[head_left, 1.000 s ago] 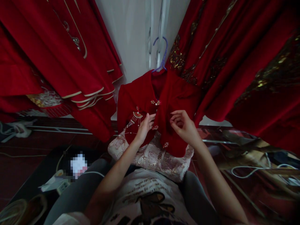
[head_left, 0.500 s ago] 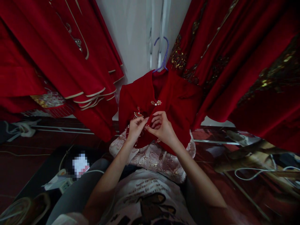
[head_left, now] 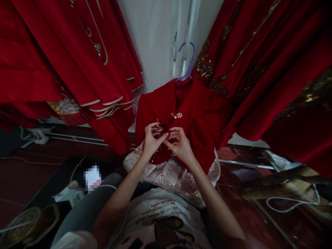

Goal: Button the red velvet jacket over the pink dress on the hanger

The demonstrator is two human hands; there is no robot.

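Note:
A red jacket [head_left: 204, 110] on a purple hanger [head_left: 191, 64] lies in front of my body. Pearl-like beads form a clasp [head_left: 176, 115] below its neckline. Both hands meet at the jacket's front edge, under that clasp. My left hand [head_left: 152, 141] pinches the edge between thumb and a finger, its other fingers lifted beside a fan-shaped dangling ornament [head_left: 159, 129]. Opposite it, my right hand [head_left: 181, 144] pinches the same edge, fingers curled. Whatever small fastening may lie between the fingertips is hidden. Shiny pale pink fabric [head_left: 166, 176] spreads beneath the jacket, over my lap.
Red garments [head_left: 103, 69] with pale trim hang at left, and red ones with gold sequins [head_left: 204, 64] at right. A power strip [head_left: 76, 195] and a blurred-out lit device [head_left: 92, 178] are by my left leg. A white cord [head_left: 290, 207] loops at right.
The view has shifted slightly, so the scene sits farther right. My left hand's fingers have lifted and spread near the ornament. Both hands stay at the jacket's front edge.

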